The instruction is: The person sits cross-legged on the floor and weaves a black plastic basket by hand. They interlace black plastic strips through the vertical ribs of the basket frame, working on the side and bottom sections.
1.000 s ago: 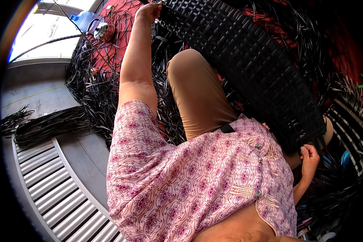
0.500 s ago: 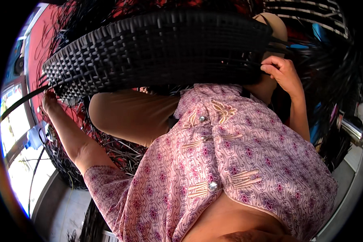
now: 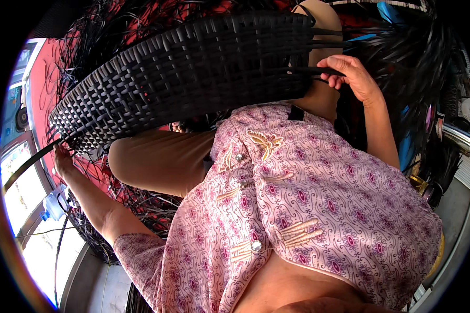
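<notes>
A curved panel of black woven strips (image 3: 183, 68) lies across my raised knees, with a close-packed bound edge along its far side. At its left end, my left hand (image 3: 62, 159) is closed at the corner, where a long black strip (image 3: 30, 163) juts out past the fingers; the fingertips are partly hidden. On the right, several loose strip ends stick out of the weave. My right hand (image 3: 352, 78) has its fingers curled in a pinch around one flat black strip (image 3: 303, 70) from this end.
Tangled loose black strips (image 3: 397, 88) are heaped at the right, with more (image 3: 151, 206) below my left knee, over a red floor covering (image 3: 42, 86). A shiny metal cylinder (image 3: 457, 136) is at the far right. Beyond my left arm are a blue-clear plastic container (image 3: 55, 203) and a bright glazed doorway.
My right hand has shifted a little up and left in view and now shows a strip between its fingers. The panel appears tilted slightly more; the whole view has turned somewhat.
</notes>
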Demonstrator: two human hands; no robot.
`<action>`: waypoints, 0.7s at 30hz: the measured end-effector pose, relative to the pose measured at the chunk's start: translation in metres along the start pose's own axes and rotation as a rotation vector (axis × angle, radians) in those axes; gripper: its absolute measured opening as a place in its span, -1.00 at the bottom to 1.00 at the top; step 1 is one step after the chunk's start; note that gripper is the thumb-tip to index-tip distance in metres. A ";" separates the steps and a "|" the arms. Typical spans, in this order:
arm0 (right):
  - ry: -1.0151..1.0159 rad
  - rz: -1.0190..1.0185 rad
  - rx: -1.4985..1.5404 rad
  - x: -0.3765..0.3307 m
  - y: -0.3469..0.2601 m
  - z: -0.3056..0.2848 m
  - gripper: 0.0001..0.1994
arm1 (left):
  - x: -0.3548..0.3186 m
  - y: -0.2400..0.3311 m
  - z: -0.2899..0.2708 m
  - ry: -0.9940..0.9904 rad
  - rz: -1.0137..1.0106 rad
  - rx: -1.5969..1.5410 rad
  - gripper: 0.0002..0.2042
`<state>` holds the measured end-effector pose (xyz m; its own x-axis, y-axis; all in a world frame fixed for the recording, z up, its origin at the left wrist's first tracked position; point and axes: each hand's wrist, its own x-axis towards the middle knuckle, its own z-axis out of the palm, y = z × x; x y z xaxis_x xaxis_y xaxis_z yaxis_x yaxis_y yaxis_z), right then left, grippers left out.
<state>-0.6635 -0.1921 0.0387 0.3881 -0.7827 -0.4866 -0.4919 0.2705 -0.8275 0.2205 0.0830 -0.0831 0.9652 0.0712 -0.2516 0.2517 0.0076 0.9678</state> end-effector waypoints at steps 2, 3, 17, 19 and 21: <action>-0.023 -0.049 -0.040 0.003 0.007 -0.001 -0.59 | -0.006 0.002 0.004 0.012 0.015 -0.008 -0.82; -0.011 -0.013 -0.031 0.005 0.008 0.002 -0.60 | -0.009 0.005 0.005 0.020 0.024 -0.013 -0.81; 0.183 -0.137 -0.165 0.003 0.009 0.016 -0.79 | -0.125 0.003 0.022 0.346 0.326 0.155 -0.72; 0.180 -0.163 -0.108 0.002 0.013 0.015 -0.78 | -0.153 0.015 0.019 0.311 0.528 0.273 -0.70; 0.184 -0.198 -0.061 -0.002 0.014 0.020 -0.77 | -0.168 0.034 0.008 0.094 0.750 0.306 -0.69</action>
<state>-0.6558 -0.1759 0.0225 0.3363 -0.9070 -0.2533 -0.4683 0.0722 -0.8806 0.0677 0.0636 -0.0076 0.8782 0.0321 0.4773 -0.4380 -0.3473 0.8292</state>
